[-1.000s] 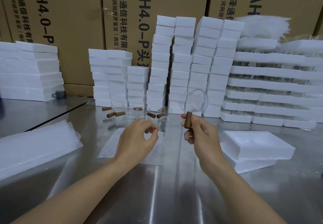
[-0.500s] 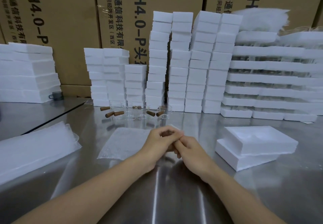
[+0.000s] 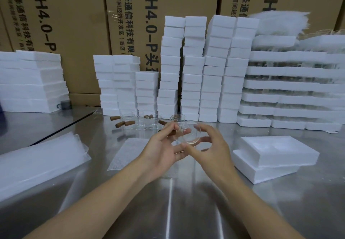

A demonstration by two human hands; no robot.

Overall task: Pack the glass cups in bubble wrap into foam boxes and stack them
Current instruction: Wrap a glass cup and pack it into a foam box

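Observation:
A clear glass cup (image 3: 189, 136) with a brown wooden handle (image 3: 171, 133) is held over the steel table between both hands. My left hand (image 3: 164, 147) lies palm up, its thumb and fingers pinching the cup at the handle side. My right hand (image 3: 207, 147) curves round the cup's other side, index fingertip on the rim and thumb under it. A single bubble wrap sheet (image 3: 127, 152) lies flat on the table just left of my hands. Two foam box halves (image 3: 276, 154) lie stacked at the right.
Several more glass cups with wooden handles (image 3: 140, 124) stand in a row behind my hands. Tall stacks of foam boxes (image 3: 194, 74) line the back, with cardboard cartons behind. A pile of bubble wrap sheets (image 3: 37, 164) lies at the left. A grey mug (image 3: 65, 105) sits far left.
A second ago my right hand alone held the cup up by its handle. The hands then met low over the table; now both hold the cup, which lies tilted between them.

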